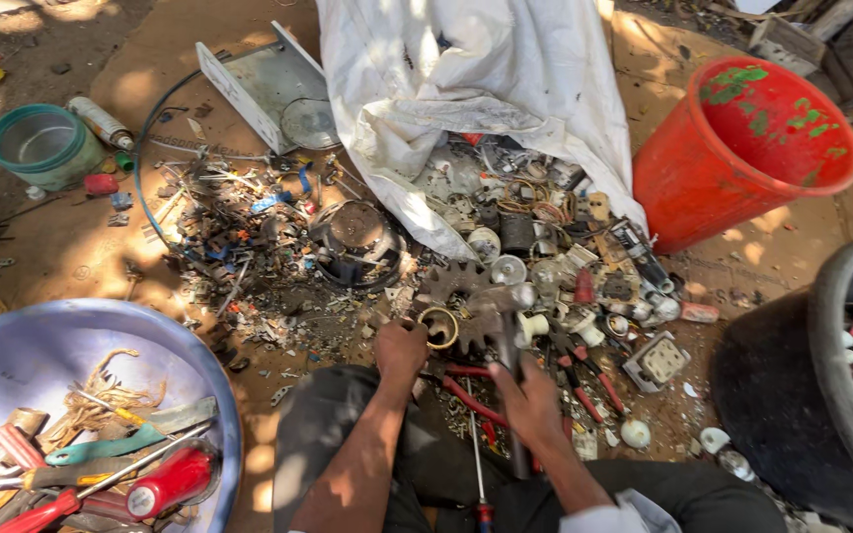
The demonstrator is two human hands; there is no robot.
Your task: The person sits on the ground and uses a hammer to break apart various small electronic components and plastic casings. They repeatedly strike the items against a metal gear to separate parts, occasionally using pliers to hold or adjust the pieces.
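Between our hands [466, 380], the left hand [402, 347] pinches a brass ring [438, 327] while the right hand [528, 397] grips a hammer [502, 341]; we judge striking comes next, needing steady aim.

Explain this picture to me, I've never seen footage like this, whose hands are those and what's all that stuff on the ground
There is just one picture, taken by a camera worn on a person's head and looking down at their own two hands. No machine is involved.

The person sits on the ground over a heap of scrap parts spilling out of a white sack: coils, small fittings, bits of plastic and metal. The right hand grips the handle of a hammer, whose head rests on the pile. The left hand steadies a small brass-coloured ring beside a rusty toothed gear.

Around them stand a red bucket, a blue basin holding screwdrivers and other hand tools, a small green bowl, and a dark tub at the right edge. Red-handled pliers lie between the hands.
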